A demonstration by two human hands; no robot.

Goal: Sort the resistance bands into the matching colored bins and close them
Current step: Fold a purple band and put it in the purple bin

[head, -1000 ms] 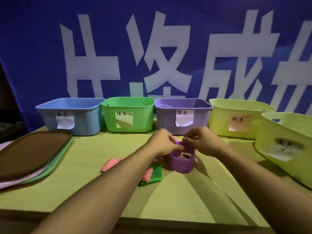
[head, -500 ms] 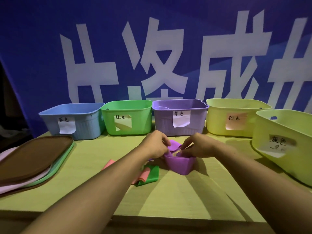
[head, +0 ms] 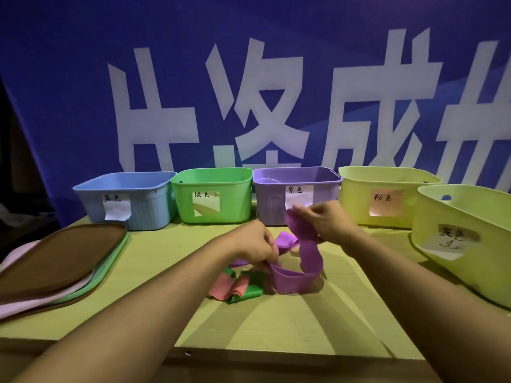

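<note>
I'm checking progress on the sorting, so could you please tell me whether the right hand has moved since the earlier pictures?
Yes. The right hand has risen with the purple rubber band, now overlapping the purple plastic bin.

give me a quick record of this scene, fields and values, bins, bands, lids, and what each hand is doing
bins: blue bin, green bin, purple bin, two yellow bins, all open
left hand: pinching the lower end of the purple band
right hand: lifting the band's upper end
loose bands: pink band and green band on the table
lids: stack of lids, left of the table
</note>
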